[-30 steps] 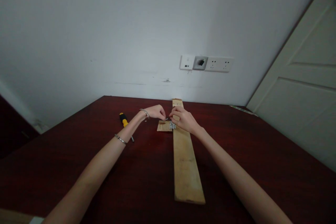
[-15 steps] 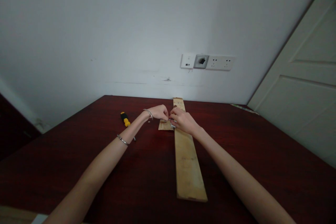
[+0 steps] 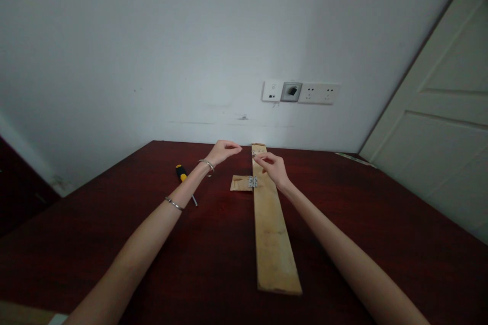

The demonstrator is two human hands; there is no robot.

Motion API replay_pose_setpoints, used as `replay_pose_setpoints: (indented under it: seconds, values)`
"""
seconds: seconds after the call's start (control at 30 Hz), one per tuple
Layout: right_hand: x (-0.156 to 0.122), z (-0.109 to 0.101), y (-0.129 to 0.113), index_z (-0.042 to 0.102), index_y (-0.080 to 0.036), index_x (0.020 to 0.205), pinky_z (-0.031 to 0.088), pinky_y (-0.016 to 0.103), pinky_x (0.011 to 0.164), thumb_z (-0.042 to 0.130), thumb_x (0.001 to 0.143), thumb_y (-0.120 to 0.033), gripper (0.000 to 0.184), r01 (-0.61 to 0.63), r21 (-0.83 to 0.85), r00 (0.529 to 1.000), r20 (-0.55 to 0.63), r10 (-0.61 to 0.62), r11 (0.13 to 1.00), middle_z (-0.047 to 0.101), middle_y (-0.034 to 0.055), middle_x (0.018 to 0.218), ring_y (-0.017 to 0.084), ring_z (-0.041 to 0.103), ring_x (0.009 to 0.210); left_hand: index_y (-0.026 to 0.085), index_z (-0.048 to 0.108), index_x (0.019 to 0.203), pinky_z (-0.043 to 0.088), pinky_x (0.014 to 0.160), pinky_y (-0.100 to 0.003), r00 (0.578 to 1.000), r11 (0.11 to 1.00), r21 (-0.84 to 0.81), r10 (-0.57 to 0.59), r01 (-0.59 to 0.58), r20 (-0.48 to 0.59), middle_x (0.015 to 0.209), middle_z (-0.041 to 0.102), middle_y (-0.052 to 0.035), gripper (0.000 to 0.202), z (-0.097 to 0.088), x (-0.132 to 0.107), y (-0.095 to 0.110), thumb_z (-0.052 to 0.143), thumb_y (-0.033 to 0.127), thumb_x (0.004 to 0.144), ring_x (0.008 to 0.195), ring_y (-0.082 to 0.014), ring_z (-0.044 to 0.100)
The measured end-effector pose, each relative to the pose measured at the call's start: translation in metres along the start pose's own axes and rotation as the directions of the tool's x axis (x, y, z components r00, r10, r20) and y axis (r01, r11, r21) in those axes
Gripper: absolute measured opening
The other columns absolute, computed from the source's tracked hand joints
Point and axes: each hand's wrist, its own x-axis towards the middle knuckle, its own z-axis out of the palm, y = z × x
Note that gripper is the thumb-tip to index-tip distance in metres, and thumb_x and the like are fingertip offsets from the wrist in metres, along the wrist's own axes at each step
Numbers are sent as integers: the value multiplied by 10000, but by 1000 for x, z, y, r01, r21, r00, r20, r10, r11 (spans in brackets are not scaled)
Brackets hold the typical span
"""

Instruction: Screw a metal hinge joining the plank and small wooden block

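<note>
A long pale wooden plank (image 3: 272,233) lies on the dark red table (image 3: 213,254), running away from me. A small wooden piece (image 3: 239,183) sits against its left edge, and a small metal hinge (image 3: 251,181) spans the two. My left hand (image 3: 224,151) hovers above the table, left of the plank's far end, its fingers drawn together in a loose pinch. My right hand (image 3: 273,167) hangs just over the plank beyond the hinge, thumb and fingers pinched on something too small to name. Neither hand touches the hinge.
A screwdriver (image 3: 182,174) with a yellow and black handle lies on the table left of my left wrist. A row of wall sockets (image 3: 300,92) sits on the white wall behind. A white door (image 3: 438,111) stands at the right.
Both hands have lifted off the hinge and drawn apart, the left going up and back, the right moving up along the plank. The hinge and small wooden piece now show uncovered.
</note>
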Motion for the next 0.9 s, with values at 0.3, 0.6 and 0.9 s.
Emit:
replay_pose_setpoints:
  seconds: [0.3, 0.6, 0.9]
  values:
    - [-9, 12, -2, 697, -204, 788, 443, 216, 483, 684, 632, -489, 325, -204, 157, 979, 7, 205, 966, 671, 38, 834, 154, 590, 717, 113, 712, 791, 485, 767, -296, 986, 978, -135, 166, -162, 19, 816, 700, -68, 217, 36, -17, 10, 701, 309, 699, 779, -169, 632]
    - [-10, 13, -7, 709, -195, 754, 447, 212, 472, 704, 610, -446, 290, -220, 155, 975, 21, 219, 963, 679, 45, 830, 153, 582, 707, 119, 710, 734, 476, 753, -288, 984, 979, -105, 177, -177, -6, 777, 686, -56, 187, 37, -17, 5, 692, 301, 698, 751, -165, 623]
    - [1, -1, -8, 718, -176, 772, 430, 205, 468, 712, 593, -409, 293, -194, 111, 980, -22, 197, 975, 703, 63, 894, 159, 593, 725, 113, 690, 716, 474, 707, -268, 983, 981, -66, 184, -184, -7, 760, 666, -51, 150, 37, -18, 7, 675, 262, 704, 708, -143, 604]
